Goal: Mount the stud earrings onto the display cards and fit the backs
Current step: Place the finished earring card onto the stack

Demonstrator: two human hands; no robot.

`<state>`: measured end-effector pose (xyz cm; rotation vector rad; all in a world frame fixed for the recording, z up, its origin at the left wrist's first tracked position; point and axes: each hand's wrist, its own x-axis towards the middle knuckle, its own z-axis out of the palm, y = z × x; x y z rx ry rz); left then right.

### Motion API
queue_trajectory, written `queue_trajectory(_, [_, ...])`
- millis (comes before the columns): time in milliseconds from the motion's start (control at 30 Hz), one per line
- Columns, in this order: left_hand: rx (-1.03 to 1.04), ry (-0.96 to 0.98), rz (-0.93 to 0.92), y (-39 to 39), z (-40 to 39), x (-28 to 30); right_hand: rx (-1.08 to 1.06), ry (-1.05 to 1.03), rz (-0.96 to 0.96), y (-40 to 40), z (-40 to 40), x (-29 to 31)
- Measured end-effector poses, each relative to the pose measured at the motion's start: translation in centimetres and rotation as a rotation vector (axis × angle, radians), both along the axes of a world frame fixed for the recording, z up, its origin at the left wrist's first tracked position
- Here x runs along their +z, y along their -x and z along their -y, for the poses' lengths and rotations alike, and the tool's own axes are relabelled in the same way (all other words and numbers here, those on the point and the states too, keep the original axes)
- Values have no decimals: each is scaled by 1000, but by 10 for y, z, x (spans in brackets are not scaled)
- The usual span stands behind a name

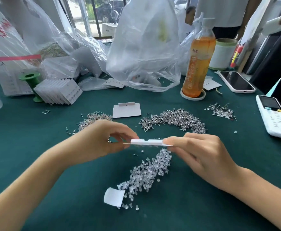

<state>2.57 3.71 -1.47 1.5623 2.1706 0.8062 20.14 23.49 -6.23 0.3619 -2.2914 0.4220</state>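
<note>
Card (147, 142): white display card, held edge-on and roughly level above the green table (219, 205), between both hands. Left hand (101, 140) pinches its left end between thumb and fingers; right hand (201, 157) pinches its right end, fingers curled over the edge. Whether any stud sits in it cannot be told from this angle.

Backs (146, 174): heap of clear earring backs on the table, directly under the card, trailing toward the viewer.

Paper (114, 196): small white curled slip at the near end of the backs.

Studs (176, 120): large silver pile beyond the hands, right of centre. Second pile (94, 119) behind the left hand; third, smaller scatter (222, 111) farther right.

Spare card (126, 110): lies flat between the two nearer piles.

Card stack (58, 91): fanned filled cards, far left, beside a green spool (30, 80).

Bottle (197, 64): orange drink, upright on a white ring, behind the studs.

Bags (143, 44): clear plastic, along the far edge.

Phone (236, 81): face up, far right. Remote (275, 116): white, right edge.
</note>
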Motion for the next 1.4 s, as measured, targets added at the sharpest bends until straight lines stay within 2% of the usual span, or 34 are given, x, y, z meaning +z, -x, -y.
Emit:
queue_trajectory(100, [62,-132,64,-2,2,-6,-25,270,75,5,1,3])
queue_trajectory(200, [152,-231,53,1,1,-4,-36,489,228,17,2,12])
queue_trajectory(400, [345,-306,125,35,8,9,-46,704,400,95,1,42])
queue_trajectory(467, [451,-328,133,54,14,12,-46,682,440,135,6,50])
queue_trajectory(600, [650,-303,38,101,24,10,-51,547,582,224,17,55])
queue_trajectory(733, [856,-277,-15,143,24,-7,-52,559,722,298,36,45])
queue_trajectory(867, [1020,-296,-48,168,22,-26,-64,569,784,340,54,34])
queue_trajectory(1167, [1111,-318,-191,180,16,-47,-92,551,805,373,68,24])
queue_trajectory(1400, [1112,-286,-195,182,15,-53,-104,519,765,374,74,21])
